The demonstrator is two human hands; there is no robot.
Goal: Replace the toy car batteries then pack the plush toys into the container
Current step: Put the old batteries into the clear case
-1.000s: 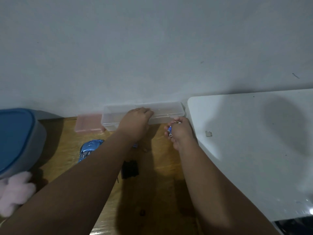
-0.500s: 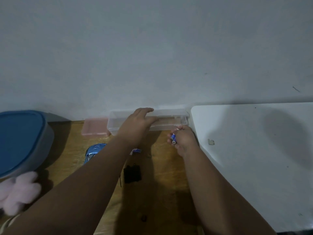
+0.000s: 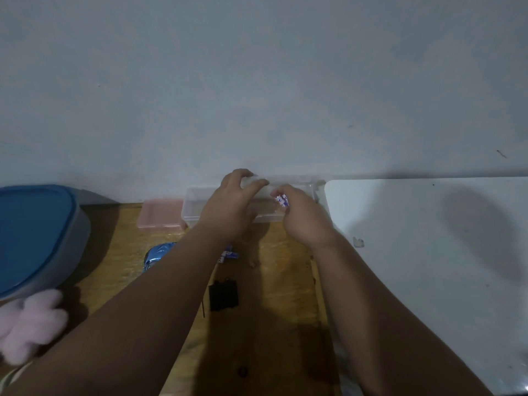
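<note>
My left hand (image 3: 231,205) rests on a clear plastic box (image 3: 194,205) against the wall, fingers curled over its lid at the far edge. My right hand (image 3: 304,218) is shut on small blue-and-white batteries (image 3: 280,200), held over the box's right part. The blue toy car (image 3: 157,254) lies on the wooden table, half hidden by my left forearm. More batteries (image 3: 228,255) lie beside it. A black battery cover (image 3: 223,294) lies nearer me. A pink plush toy (image 3: 28,324) sits at the lower left.
A grey container with a blue lid (image 3: 34,235) stands at the left. A pink plastic box (image 3: 161,214) sits left of the clear one. A white board (image 3: 428,252) covers the right side. A thin screwdriver (image 3: 203,308) lies near the black cover.
My right hand moved up with the batteries from the table to over the clear box. My left hand's fingers lifted at the box's far edge.
</note>
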